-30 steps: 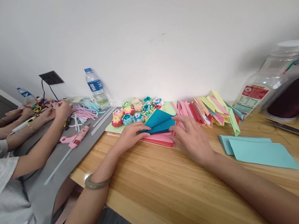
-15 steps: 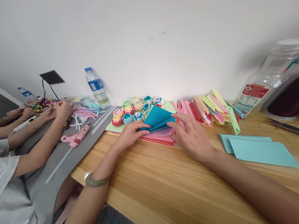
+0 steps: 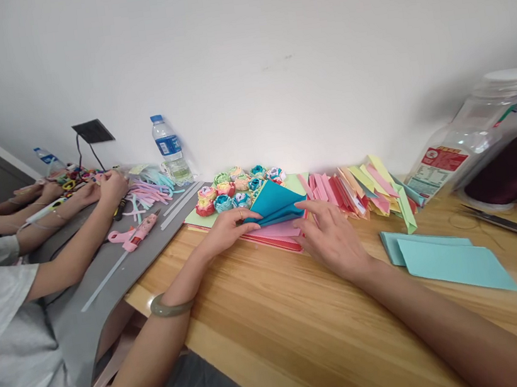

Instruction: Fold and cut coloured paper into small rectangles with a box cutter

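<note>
A folded blue paper lies over a stack of pink and red sheets near the wall. My left hand pinches the left corner of the blue paper between thumb and fingers. My right hand is at its right corner, with the index finger on the paper's edge and the thumb just below it. Several rolled paper flowers sit on a light green sheet behind and to the left of the blue paper.
Folded strips stand at the wall; teal sheets, scissors and a plastic jar are at the right. At the left are a pink glue gun, a bottle and other people's hands.
The view has shifted slightly. My right index finger lies a little flatter on the blue paper's right corner; my left hand keeps its hold.
</note>
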`<action>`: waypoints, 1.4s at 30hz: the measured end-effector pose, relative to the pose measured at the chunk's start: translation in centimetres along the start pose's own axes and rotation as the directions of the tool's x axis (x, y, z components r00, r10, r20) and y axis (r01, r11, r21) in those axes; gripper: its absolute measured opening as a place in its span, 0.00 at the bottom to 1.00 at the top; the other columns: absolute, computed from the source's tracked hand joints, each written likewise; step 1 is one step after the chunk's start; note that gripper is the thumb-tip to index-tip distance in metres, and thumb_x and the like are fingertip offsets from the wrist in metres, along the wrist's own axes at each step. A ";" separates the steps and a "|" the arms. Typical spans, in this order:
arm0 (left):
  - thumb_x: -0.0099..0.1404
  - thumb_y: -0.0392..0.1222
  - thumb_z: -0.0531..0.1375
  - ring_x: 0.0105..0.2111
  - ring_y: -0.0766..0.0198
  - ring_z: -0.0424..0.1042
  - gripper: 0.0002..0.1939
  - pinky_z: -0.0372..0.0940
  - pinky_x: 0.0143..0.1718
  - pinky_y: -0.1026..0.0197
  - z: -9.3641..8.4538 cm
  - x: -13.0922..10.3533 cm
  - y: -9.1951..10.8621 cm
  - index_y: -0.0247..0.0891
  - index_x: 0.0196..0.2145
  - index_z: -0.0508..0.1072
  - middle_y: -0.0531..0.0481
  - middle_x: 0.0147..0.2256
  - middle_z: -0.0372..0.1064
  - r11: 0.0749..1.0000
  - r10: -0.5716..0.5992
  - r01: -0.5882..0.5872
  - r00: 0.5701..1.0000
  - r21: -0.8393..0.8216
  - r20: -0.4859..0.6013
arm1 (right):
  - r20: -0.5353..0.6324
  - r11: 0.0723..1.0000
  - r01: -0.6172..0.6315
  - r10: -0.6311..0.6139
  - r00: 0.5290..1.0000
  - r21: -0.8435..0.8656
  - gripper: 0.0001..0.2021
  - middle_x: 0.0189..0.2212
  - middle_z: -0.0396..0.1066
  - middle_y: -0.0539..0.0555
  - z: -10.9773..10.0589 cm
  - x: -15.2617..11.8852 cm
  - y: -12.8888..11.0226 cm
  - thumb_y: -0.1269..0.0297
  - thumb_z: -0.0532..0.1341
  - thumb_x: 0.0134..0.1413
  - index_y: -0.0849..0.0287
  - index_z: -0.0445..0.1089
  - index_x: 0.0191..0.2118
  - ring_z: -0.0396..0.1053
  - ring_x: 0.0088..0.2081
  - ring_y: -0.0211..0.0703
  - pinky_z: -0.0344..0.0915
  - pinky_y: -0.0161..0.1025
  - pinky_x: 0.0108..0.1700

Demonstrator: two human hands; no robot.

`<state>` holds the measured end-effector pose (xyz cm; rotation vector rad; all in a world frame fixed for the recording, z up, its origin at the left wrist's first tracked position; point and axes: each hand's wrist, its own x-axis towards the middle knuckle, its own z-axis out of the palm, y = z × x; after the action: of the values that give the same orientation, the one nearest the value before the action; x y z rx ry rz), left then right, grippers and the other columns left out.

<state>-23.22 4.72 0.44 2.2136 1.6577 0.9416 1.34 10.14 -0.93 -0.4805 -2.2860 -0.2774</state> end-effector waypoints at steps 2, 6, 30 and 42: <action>0.63 0.47 0.59 0.39 0.61 0.72 0.12 0.66 0.41 0.62 0.1 0.0 -0.1 0.40 0.40 0.75 0.51 0.39 0.75 0.999 0.009 -0.008 1.000 0.040 -0.013 | 0.053 1.000 0.014 -0.014 0.998 0.011 0.08 0.44 0.66 0.58 -0.1 0.0 -0.1 0.72 0.53 0.57 0.56 0.69 0.34 0.62 0.46 0.48 0.63 0.48 0.44; 0.66 0.46 0.55 0.41 0.59 0.73 0.13 0.66 0.43 0.60 0.3 -0.1 -0.1 0.38 0.43 0.73 0.48 0.42 0.74 0.989 0.026 -0.018 0.998 0.145 -0.054 | 0.171 0.998 0.020 -0.031 0.985 0.065 0.09 0.38 0.70 0.56 -0.2 0.2 0.0 0.70 0.53 0.58 0.57 0.71 0.37 0.64 0.41 0.47 0.64 0.45 0.41; 0.69 0.41 0.49 0.37 0.62 0.71 0.12 0.64 0.35 0.62 0.5 -0.5 1.6 0.39 0.42 0.72 0.49 0.38 0.73 0.806 0.286 -0.282 0.955 0.521 0.075 | 0.568 0.994 -0.033 -0.035 0.823 0.109 0.11 0.44 0.72 0.56 -1.5 2.6 0.6 0.66 0.53 0.59 0.60 0.72 0.42 0.67 0.46 0.49 0.64 0.42 0.42; 0.69 0.40 0.49 0.36 0.62 0.71 0.13 0.63 0.32 0.63 0.4 -0.5 1.6 0.38 0.40 0.73 0.49 0.37 0.74 0.797 0.297 -0.277 0.954 0.536 0.052 | 0.577 0.997 -0.039 -0.002 0.817 0.060 0.12 0.43 0.73 0.58 -1.3 2.8 0.3 0.65 0.53 0.60 0.62 0.72 0.41 0.65 0.47 0.49 0.62 0.42 0.41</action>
<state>-21.74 3.80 0.78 2.9031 1.8035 0.6179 0.54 10.63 1.98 -0.6139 -2.8709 -0.0355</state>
